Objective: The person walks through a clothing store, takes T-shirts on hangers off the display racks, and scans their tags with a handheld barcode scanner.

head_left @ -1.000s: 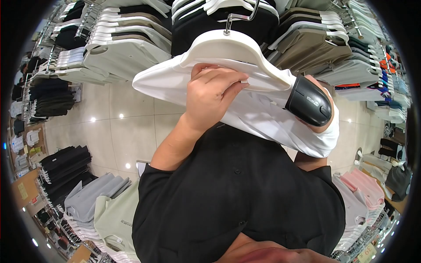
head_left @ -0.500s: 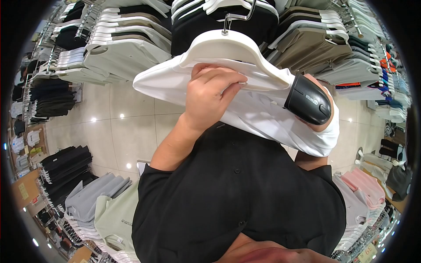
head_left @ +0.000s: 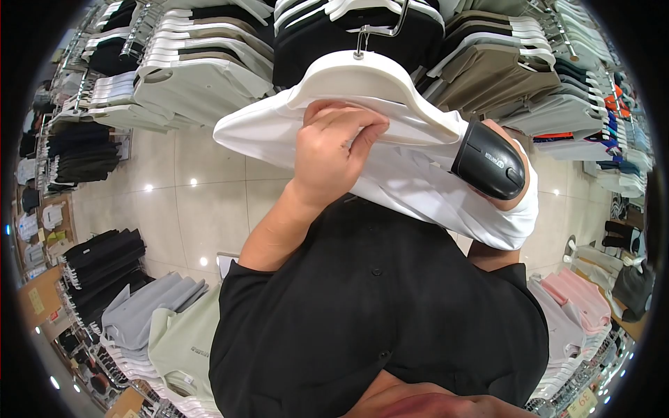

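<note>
A white shirt [head_left: 418,177] hangs on a white hanger [head_left: 359,70], whose hook sits on a metal rail arm. My left hand [head_left: 331,146] is closed at the shirt's neckline below the hanger, thumb and fingers pinched together on the cloth. What lies under the fingertips is hidden. On the right, my right hand [head_left: 516,198] is wrapped round a black handheld barcode scanner [head_left: 490,159], close to the hanger's right end. Most of its fingers are hidden behind the scanner. White cloth drapes over that wrist and forearm.
Black shirts [head_left: 355,35] hang directly behind the hanger. Racks of light shirts [head_left: 202,87] and brown shirts [head_left: 481,83] flank them. Lower down are black clothes [head_left: 104,272], grey and pale green shirts on the left, and pink shirts [head_left: 575,296] on the right. Tiled floor [head_left: 209,216] shows between.
My left thumb and fingertips have shifted slightly left at the neckline. The hanger, shirt and scanner stay almost in place.
</note>
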Tool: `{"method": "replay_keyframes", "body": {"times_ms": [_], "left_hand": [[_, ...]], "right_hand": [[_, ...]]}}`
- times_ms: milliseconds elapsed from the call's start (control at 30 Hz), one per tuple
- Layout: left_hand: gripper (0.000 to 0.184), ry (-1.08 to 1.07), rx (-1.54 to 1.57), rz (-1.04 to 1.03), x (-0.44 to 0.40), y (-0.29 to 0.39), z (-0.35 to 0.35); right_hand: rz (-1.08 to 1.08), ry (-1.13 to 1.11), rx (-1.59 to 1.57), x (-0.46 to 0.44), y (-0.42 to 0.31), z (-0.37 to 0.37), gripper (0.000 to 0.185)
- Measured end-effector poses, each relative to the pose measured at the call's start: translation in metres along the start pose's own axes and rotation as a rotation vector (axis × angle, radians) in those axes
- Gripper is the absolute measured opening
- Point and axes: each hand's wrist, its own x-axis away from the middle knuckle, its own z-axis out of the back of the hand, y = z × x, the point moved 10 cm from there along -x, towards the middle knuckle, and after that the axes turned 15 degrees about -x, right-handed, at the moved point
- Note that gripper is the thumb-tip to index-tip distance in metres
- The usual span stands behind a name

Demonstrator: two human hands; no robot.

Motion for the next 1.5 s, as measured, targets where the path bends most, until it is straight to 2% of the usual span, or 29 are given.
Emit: {"method": "replay_keyframes", "body": {"times_ms": [133,367,667,867,967,1067,1133,1167,1233,1267,1333,1367,1400,1433,1467,1500], "left_hand": [[0.004,0.007,0.007,0.104,0.002,-0.011,0.0],[0.006,0.028,-0.011,0.106,0.004,-0.008,-0.001],[0.024,-0.169,-0.18,-0.073,0.004,0.002,-0.002],[0.027,0.03,-0.153,-0.104,0.021,-0.002,0.035],[0.025,0.157,-0.173,-0.051,0.036,-0.014,0.062],[0.036,0.238,-0.211,0.05,0.061,-0.045,0.077],[0.05,0.478,-0.259,0.26,0.082,-0.074,0.1],[0.05,0.481,-0.264,0.261,0.085,-0.079,0.102],[0.053,0.478,-0.156,0.516,0.1,-0.113,0.104],[0.053,0.489,-0.169,0.518,0.109,-0.119,0.103],[0.045,0.314,0.228,0.755,0.147,-0.164,0.069],[0.041,0.234,0.426,0.858,0.164,-0.18,0.054],[0.038,0.154,0.63,0.951,0.174,-0.187,0.041],[0.037,0.182,0.687,0.888,0.166,-0.176,0.044],[0.036,0.205,0.745,0.822,0.154,-0.161,0.044],[0.036,0.234,0.732,0.82,0.149,-0.156,0.047]], "right_hand": [[-0.007,0.021,0.046,0.001,-0.005,-0.004,0.03],[-0.047,0.032,-0.007,0.004,0.004,-0.004,0.027],[-0.003,0.029,0.023,0.003,0.003,0.0,0.027],[-0.082,0.022,0.059,0.004,0.01,0.004,0.027],[-0.098,0.031,0.087,0.003,0.011,0.004,0.025],[-0.1,0.064,0.063,0.003,0.012,0.005,0.025],[-0.067,0.08,0.091,0.003,0.008,0.006,0.026],[-0.064,0.076,0.088,0.002,0.008,0.007,0.026],[-0.079,0.051,0.102,0.001,0.012,0.01,0.027],[-0.069,0.039,0.097,0.001,0.011,0.01,0.027],[0.04,0.049,0.219,0.002,0.0,0.01,0.03],[0.054,-0.082,0.169,0.014,0.036,0.018,0.045],[0.072,-0.081,0.179,0.019,0.05,0.025,0.04],[0.193,0.043,0.271,0.034,0.07,0.042,0.035],[0.306,-0.057,0.317,0.031,0.057,0.039,0.03],[0.243,-0.095,0.316,0.036,0.076,0.047,0.031]]}}
